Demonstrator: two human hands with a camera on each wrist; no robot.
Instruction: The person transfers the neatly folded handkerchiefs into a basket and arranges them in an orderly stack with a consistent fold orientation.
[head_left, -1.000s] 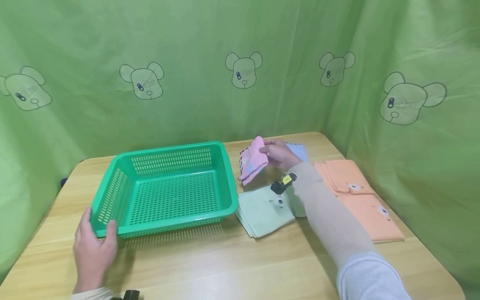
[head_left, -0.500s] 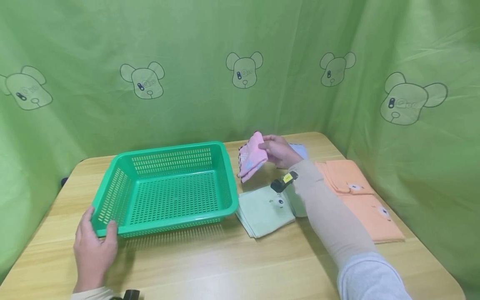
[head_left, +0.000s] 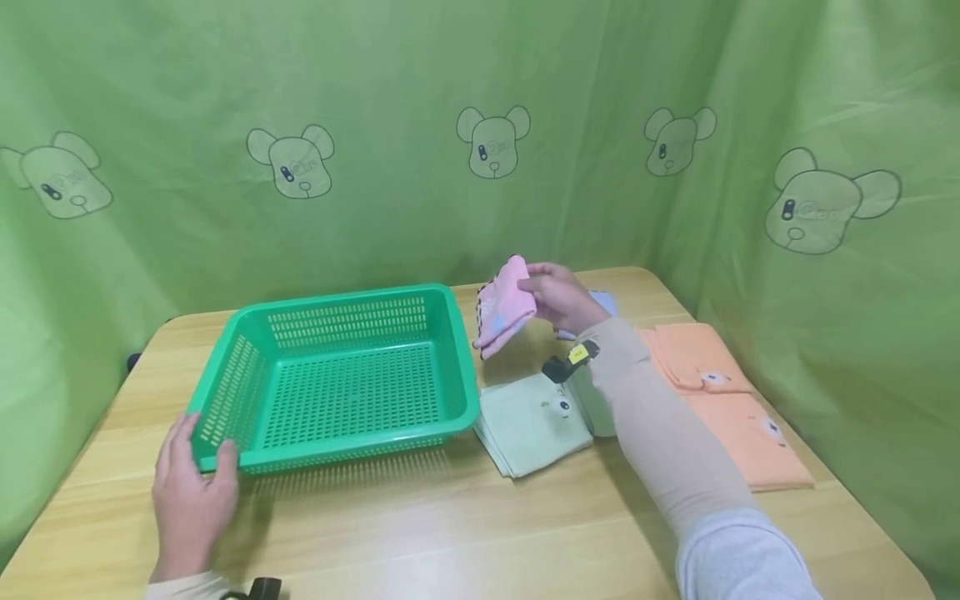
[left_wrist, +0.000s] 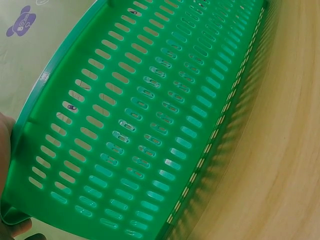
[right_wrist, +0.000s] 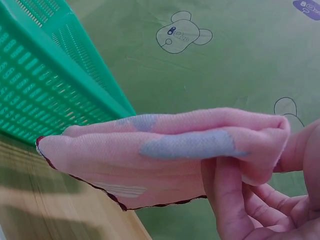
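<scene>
Pink cloth [head_left: 507,307] hangs above the table [head_left: 420,533], one end pinched in the right hand [head_left: 564,300], the rest sticking out toward the basket [head_left: 337,447]. The left hand [head_left: 192,504] grips the basket's near corner. Folded orange cloths [head_left: 742,437] show only in the head view.

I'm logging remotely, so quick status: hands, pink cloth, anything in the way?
Left hand grips basket corner. Right hand pinches pink cloth, off the table. Possibly in the way: basket's right rim.
</scene>
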